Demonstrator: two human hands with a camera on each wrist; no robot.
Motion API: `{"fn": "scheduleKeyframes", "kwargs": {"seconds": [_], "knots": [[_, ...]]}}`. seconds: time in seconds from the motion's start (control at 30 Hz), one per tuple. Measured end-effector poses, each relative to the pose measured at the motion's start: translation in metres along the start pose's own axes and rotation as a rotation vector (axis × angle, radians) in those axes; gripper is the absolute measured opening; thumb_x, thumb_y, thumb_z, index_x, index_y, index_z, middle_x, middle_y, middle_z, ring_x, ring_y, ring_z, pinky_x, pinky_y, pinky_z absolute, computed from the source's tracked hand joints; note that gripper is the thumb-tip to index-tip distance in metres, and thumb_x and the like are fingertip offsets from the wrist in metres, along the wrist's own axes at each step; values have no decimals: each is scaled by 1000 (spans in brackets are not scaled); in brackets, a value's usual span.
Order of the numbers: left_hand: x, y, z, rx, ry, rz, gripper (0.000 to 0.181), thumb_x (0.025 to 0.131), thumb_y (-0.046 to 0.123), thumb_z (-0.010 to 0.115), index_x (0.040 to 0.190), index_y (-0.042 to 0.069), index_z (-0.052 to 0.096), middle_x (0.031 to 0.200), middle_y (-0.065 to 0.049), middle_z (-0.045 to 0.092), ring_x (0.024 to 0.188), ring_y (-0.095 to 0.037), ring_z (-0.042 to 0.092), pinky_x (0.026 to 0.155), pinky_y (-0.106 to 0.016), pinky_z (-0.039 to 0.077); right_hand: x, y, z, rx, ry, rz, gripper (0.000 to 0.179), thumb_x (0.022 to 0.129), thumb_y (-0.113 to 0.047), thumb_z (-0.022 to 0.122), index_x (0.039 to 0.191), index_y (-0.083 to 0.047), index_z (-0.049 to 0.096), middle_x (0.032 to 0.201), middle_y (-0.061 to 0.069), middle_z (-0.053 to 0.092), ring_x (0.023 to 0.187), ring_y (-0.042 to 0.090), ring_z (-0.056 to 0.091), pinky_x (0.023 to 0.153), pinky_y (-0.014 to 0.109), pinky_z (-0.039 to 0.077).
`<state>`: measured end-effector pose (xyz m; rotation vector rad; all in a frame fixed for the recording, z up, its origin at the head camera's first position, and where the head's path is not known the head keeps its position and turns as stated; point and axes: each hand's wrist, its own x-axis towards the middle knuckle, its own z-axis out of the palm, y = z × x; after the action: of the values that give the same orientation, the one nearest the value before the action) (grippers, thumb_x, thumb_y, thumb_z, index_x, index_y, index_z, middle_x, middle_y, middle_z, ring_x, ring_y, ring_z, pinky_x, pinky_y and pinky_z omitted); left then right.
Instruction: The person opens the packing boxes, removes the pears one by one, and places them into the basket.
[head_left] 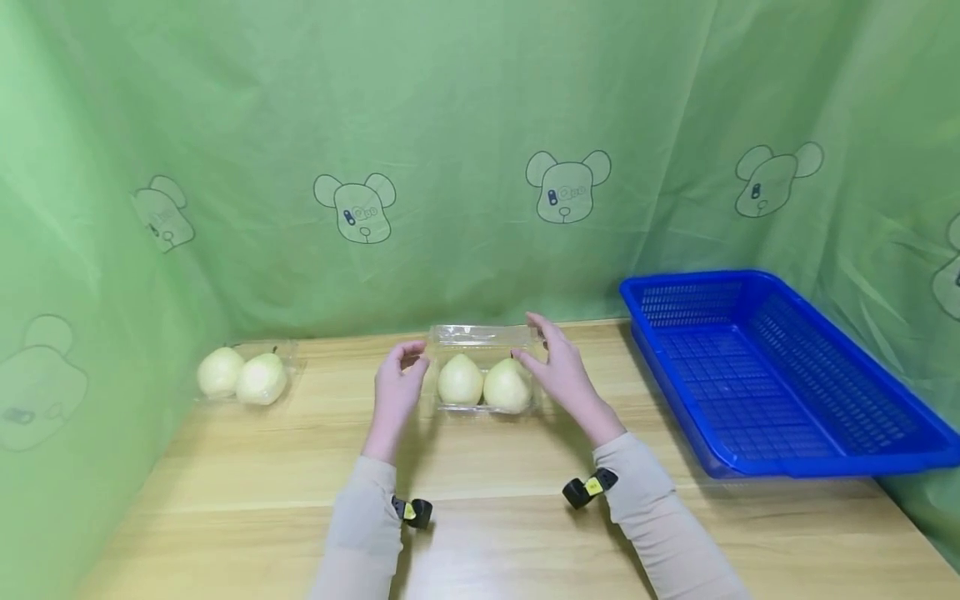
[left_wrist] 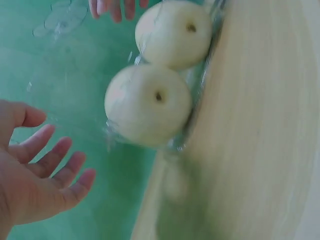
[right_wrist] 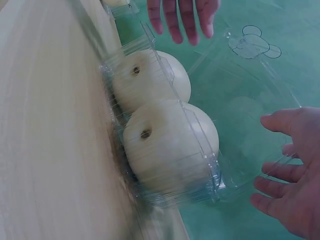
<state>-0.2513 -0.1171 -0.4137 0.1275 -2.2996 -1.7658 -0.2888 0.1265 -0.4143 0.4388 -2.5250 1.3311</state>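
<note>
A clear plastic clamshell box (head_left: 480,335) sits on the table in front of me, its lid raised toward the back. Inside lie two pale yellow-green pears, a left pear (head_left: 460,381) and a right pear (head_left: 507,386), side by side. My left hand (head_left: 397,387) is at the box's left side, fingers relaxed and slightly bent, apart from the pears in the left wrist view. On the other side, my right hand (right_wrist: 295,165) has spread fingers right at the edge of the transparent lid. Neither hand grips a pear.
At the far left, another clear package holds two pears (head_left: 261,379). A large blue plastic basket (head_left: 675,408) stands on the right of the wooden table (head_left: 480,475). Green curtain (head_left: 465,100) with bear-head prints surrounds the back and sides.
</note>
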Motion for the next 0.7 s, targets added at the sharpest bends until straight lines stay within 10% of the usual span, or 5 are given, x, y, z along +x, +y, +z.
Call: {"fn": "scheduleKeyframes", "kwargs": {"seconds": [0.2,0.7], "knots": [[8,-19,2,153,-126,-11,53,92,10,54,144,7,45,151,-18,43,140,-36,40,114,-53,38,3,7,-3,173,-1,84,70,90,-19,68,149,-6,33,149,24,42,136,39,43,113,50,39],[10,-38,6,148,-261,-11,67,90,5,54,153,9,29,160,-14,28,146,-35,31,119,-50,30,5,22,1,223,-46,111,74,92,-21,66,152,-3,25,154,24,33,143,39,34,117,50,33]]}}
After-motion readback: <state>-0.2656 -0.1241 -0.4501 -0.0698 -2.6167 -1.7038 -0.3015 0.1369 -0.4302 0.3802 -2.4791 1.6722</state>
